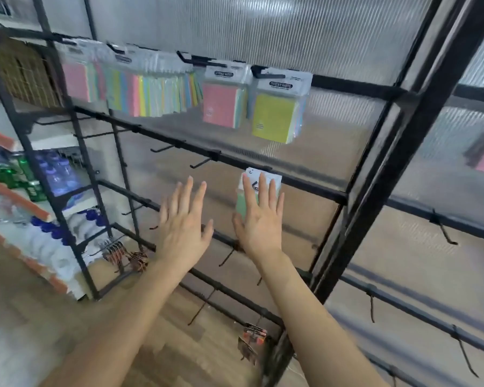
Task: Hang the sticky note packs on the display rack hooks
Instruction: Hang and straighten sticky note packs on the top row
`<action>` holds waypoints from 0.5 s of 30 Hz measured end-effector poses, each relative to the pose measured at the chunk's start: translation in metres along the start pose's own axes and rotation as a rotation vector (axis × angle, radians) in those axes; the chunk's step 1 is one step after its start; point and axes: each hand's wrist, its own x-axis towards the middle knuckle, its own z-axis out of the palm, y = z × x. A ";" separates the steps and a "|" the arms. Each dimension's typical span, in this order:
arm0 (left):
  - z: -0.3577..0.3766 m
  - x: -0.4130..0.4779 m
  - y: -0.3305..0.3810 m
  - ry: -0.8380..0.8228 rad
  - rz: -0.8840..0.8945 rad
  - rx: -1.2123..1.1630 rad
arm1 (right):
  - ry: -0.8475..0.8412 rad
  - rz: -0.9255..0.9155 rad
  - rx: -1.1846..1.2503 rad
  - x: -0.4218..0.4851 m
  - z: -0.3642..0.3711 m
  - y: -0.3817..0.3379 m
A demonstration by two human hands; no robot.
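Peeking from behind right hand (259,219), green pack (274,180).

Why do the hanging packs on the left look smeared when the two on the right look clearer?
Head view: the left row of packs is blurred, likely from head motion and lying toward the frame's edge; the pink pack and yellow pack near centre look sharper; the wide lens makes the black rack post lean.

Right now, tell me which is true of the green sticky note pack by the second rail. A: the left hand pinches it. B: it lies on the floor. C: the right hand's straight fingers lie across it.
C: the green sticky note pack shows behind the right hand, whose fingers lie straight across it; the left hand is apart from it.
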 end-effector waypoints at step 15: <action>-0.025 0.159 -0.070 0.061 0.368 -0.246 | 0.168 0.386 -0.271 0.080 -0.012 -0.041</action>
